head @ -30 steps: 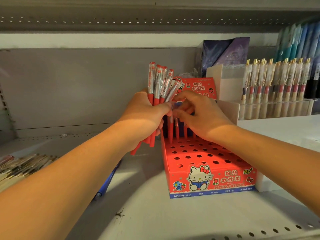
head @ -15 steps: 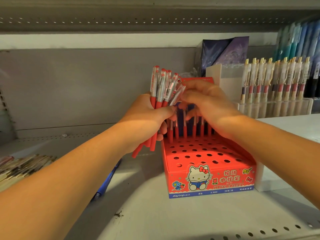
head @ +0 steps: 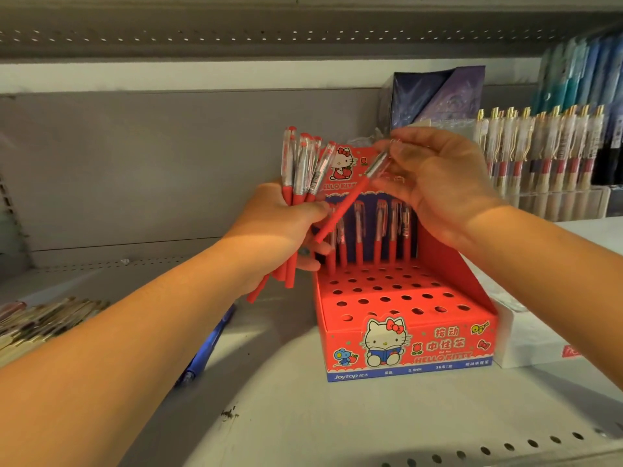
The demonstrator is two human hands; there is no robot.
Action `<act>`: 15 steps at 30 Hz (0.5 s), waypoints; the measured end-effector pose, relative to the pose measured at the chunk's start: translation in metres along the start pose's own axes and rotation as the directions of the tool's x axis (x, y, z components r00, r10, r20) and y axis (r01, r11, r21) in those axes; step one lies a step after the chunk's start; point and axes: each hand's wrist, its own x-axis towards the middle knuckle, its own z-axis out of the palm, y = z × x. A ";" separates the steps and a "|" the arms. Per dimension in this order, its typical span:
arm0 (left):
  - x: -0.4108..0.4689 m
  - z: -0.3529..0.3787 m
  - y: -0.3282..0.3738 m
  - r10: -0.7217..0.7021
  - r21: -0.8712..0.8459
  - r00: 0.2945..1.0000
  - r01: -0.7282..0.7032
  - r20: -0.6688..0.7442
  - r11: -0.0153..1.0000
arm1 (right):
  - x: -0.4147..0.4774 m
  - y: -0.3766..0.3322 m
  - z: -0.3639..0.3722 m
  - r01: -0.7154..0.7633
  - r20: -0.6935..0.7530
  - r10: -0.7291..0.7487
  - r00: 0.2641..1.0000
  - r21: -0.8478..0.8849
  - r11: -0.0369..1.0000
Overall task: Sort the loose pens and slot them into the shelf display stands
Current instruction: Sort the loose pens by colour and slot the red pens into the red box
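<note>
A red Hello Kitty display stand [head: 404, 345] with rows of round holes sits on the shelf. Several red pens with clear caps [head: 359, 237] stand upright in its back row. My left hand [head: 269, 227] grips a bundle of several red pens [head: 301, 170], caps up, just left of the stand. My right hand [head: 435, 183] pinches a single red pen [head: 350, 197] by its capped end. That pen slants down to the left above the back row, its tip close to my left thumb.
A blue pen [head: 205, 348] lies on the grey shelf [head: 303, 416] under my left forearm. Loose pens [head: 43, 321] are piled at the far left. A clear stand of gold-clipped pens [head: 546, 156] and a white box [head: 539, 342] stand to the right.
My right hand has risen and pulled one red pen out of the bundle, now holding it slanted above the stand. My left hand stays in place with the bundle.
</note>
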 end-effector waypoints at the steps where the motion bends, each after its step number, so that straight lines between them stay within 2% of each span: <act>1: 0.001 -0.001 -0.001 0.006 0.035 1.000 -0.005 -0.025 0.999 | 0.001 -0.001 -0.001 0.015 -0.015 -0.015 1.000 -0.008 1.000; 4: 0.004 -0.003 -0.002 0.037 0.120 0.997 -0.028 -0.075 0.992 | 0.001 0.001 -0.001 0.070 -0.025 -0.073 0.997 -0.108 0.992; 8: 0.004 -0.003 -0.002 0.046 0.150 0.994 -0.030 -0.102 0.988 | -0.002 0.012 0.002 0.127 0.035 -0.122 0.992 -0.284 0.950; 15: 0.004 -0.002 -0.003 -0.019 0.137 0.999 0.023 -0.033 0.990 | -0.001 0.015 0.000 0.161 0.145 -0.114 0.983 -0.366 0.917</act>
